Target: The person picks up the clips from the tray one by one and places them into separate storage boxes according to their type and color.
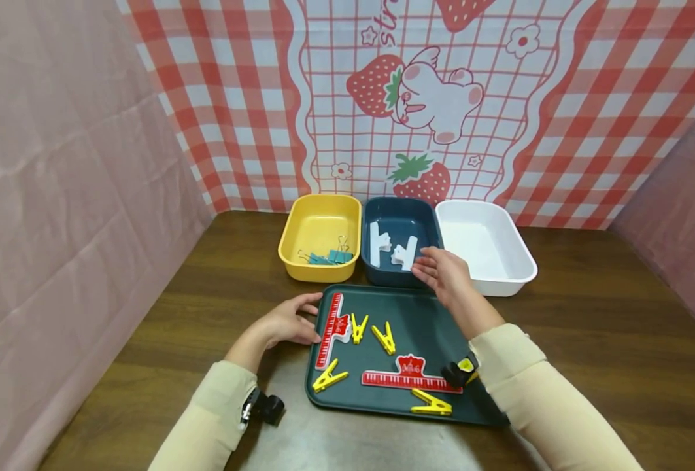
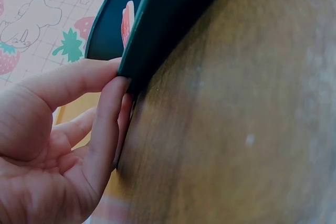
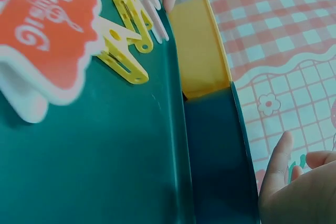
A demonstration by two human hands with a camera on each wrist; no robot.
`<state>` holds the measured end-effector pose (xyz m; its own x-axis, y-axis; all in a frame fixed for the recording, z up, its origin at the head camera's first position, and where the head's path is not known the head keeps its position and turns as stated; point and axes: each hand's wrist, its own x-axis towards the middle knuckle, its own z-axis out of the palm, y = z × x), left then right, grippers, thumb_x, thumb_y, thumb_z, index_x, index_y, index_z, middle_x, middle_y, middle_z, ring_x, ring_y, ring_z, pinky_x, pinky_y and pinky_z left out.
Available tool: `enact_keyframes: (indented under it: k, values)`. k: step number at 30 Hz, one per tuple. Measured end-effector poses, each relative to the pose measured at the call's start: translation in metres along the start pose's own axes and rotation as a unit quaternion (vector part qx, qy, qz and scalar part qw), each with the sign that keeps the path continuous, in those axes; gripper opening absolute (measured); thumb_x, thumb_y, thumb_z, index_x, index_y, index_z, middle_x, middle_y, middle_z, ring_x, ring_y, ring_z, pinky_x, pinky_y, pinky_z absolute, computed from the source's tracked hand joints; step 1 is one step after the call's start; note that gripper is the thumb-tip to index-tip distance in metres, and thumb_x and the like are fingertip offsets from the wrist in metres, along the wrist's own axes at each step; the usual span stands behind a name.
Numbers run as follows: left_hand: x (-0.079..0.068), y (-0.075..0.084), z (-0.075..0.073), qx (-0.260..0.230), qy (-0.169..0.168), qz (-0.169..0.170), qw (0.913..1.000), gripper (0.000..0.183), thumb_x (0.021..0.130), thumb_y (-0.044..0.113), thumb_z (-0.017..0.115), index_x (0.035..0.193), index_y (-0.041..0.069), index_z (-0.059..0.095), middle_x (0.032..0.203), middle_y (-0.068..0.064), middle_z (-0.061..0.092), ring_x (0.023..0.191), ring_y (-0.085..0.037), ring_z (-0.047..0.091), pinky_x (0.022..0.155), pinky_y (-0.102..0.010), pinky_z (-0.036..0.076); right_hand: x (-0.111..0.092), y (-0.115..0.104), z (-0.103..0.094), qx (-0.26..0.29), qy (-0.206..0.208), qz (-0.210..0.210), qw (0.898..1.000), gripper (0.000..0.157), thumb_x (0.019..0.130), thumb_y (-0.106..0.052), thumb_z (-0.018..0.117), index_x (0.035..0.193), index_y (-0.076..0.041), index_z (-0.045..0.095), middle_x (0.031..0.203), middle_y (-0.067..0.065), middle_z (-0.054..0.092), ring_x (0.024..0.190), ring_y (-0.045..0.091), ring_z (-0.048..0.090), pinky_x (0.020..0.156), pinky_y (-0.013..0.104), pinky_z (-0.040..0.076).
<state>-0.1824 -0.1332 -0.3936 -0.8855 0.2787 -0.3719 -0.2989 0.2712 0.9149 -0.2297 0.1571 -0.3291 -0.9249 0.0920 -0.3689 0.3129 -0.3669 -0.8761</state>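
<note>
My right hand (image 1: 446, 275) is over the front right corner of the navy bin (image 1: 403, 208), its fingers loosely extended and holding nothing. Beside its fingertips, a white clip (image 1: 408, 254) lies in that bin, with another white clip (image 1: 375, 245) to its left. My left hand (image 1: 288, 320) touches the left rim of the dark green tray (image 1: 406, 320) with thumb and fingers spread along it. On the tray lie two red piano-key clips, one upright at the left (image 1: 329, 330) and one crosswise in front (image 1: 408, 379), among several yellow clothespins (image 1: 385, 339).
A yellow bin (image 1: 320, 203) holding teal binder clips (image 1: 332, 257) stands left of the navy bin. On the right is a white bin (image 1: 514, 284). Behind them hangs a strawberry-print curtain (image 1: 253, 118). The wooden table (image 1: 594, 327) extends to both sides.
</note>
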Motion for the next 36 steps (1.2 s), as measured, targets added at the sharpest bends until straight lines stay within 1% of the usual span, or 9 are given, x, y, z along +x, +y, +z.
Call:
enact_keyframes:
  k: [7, 9, 14, 18, 23, 26, 30, 33, 36]
  values:
    - [-0.001, 0.000, 0.000, 0.002, -0.002, 0.002, 1.0000, 0.086, 0.070, -0.016, 0.070, 0.143, 0.011, 0.035, 0.127, -0.018, 0.043, 0.089, -0.023, 0.060, 0.071, -0.036, 0.056, -0.011, 0.009, -0.008, -0.019, -0.017, -0.015, 1.000, 0.016, 0.093, -0.013, 0.053, 0.106, -0.004, 0.049, 0.093, 0.010, 0.055, 0.071, 0.013, 0.061, 0.072, 0.024, 0.055]
    - [-0.001, 0.000, 0.000, 0.003, -0.001, 0.002, 1.0000, 0.086, 0.069, -0.016, 0.071, 0.143, 0.011, 0.035, 0.127, -0.018, 0.043, 0.089, -0.023, 0.060, 0.071, -0.036, 0.056, -0.014, 0.012, -0.010, -0.030, -0.022, -0.017, 0.999, 0.018, 0.094, -0.014, 0.053, 0.108, -0.004, 0.048, 0.096, 0.010, 0.055, 0.072, 0.013, 0.062, 0.073, 0.024, 0.055]
    - [-0.001, 0.000, 0.000, 0.005, -0.002, 0.001, 1.0000, 0.085, 0.070, -0.016, 0.070, 0.143, 0.011, 0.035, 0.127, -0.018, 0.043, 0.091, -0.024, 0.060, 0.072, -0.036, 0.056, -0.022, 0.018, -0.013, -0.053, -0.019, -0.017, 0.998, 0.026, 0.094, -0.018, 0.055, 0.114, -0.004, 0.047, 0.105, 0.013, 0.052, 0.076, 0.014, 0.062, 0.076, 0.025, 0.054]
    - [-0.002, 0.001, 0.000, 0.004, -0.003, 0.002, 1.0000, 0.085, 0.070, -0.016, 0.070, 0.143, 0.010, 0.035, 0.127, -0.018, 0.042, 0.091, -0.024, 0.060, 0.072, -0.036, 0.056, -0.030, 0.022, -0.015, -0.073, -0.021, -0.020, 0.997, 0.029, 0.094, -0.019, 0.055, 0.116, -0.003, 0.048, 0.104, 0.012, 0.053, 0.077, 0.014, 0.063, 0.077, 0.025, 0.054]
    - [-0.002, 0.002, 0.000, 0.004, -0.004, 0.004, 1.0000, 0.085, 0.070, -0.016, 0.070, 0.143, 0.010, 0.035, 0.127, -0.018, 0.042, 0.090, -0.023, 0.060, 0.072, -0.036, 0.056, -0.038, 0.027, -0.018, -0.106, -0.023, -0.019, 0.994, 0.031, 0.094, -0.024, 0.056, 0.116, -0.003, 0.048, 0.106, 0.012, 0.053, 0.085, 0.018, 0.063, 0.077, 0.026, 0.054]
    - [-0.003, 0.002, 0.000, 0.004, -0.004, 0.003, 1.0000, 0.085, 0.070, -0.016, 0.070, 0.143, 0.010, 0.035, 0.127, -0.018, 0.042, 0.090, -0.023, 0.060, 0.072, -0.036, 0.056, -0.042, 0.030, -0.019, -0.126, -0.020, -0.012, 0.992, 0.038, 0.093, -0.027, 0.057, 0.120, -0.002, 0.048, 0.110, 0.013, 0.053, 0.090, 0.021, 0.062, 0.078, 0.026, 0.054]
    - [-0.003, 0.002, 0.001, 0.005, -0.004, 0.002, 1.0000, 0.085, 0.070, -0.016, 0.070, 0.143, 0.010, 0.035, 0.127, -0.018, 0.043, 0.090, -0.023, 0.060, 0.072, -0.036, 0.056, -0.048, 0.034, -0.020, -0.153, -0.024, -0.006, 0.988, 0.045, 0.093, -0.028, 0.057, 0.127, 0.000, 0.048, 0.113, 0.015, 0.054, 0.087, 0.019, 0.062, 0.078, 0.028, 0.054]
    - [-0.003, 0.002, 0.001, 0.007, -0.004, 0.003, 1.0000, 0.085, 0.070, -0.016, 0.070, 0.143, 0.010, 0.035, 0.127, -0.018, 0.042, 0.090, -0.023, 0.060, 0.072, -0.036, 0.056, -0.050, 0.037, -0.023, -0.169, -0.029, -0.004, 0.985, 0.045, 0.093, -0.027, 0.056, 0.128, 0.001, 0.048, 0.114, 0.017, 0.054, 0.087, 0.019, 0.062, 0.079, 0.029, 0.054]
    - [-0.001, 0.001, 0.001, 0.009, -0.003, 0.003, 1.0000, 0.085, 0.071, -0.016, 0.070, 0.143, 0.011, 0.035, 0.127, -0.018, 0.042, 0.090, -0.024, 0.060, 0.072, -0.036, 0.056, -0.053, 0.041, -0.025, -0.188, -0.032, -0.002, 0.982, 0.046, 0.093, -0.029, 0.056, 0.128, 0.002, 0.049, 0.116, 0.018, 0.055, 0.090, 0.021, 0.061, 0.080, 0.030, 0.054]
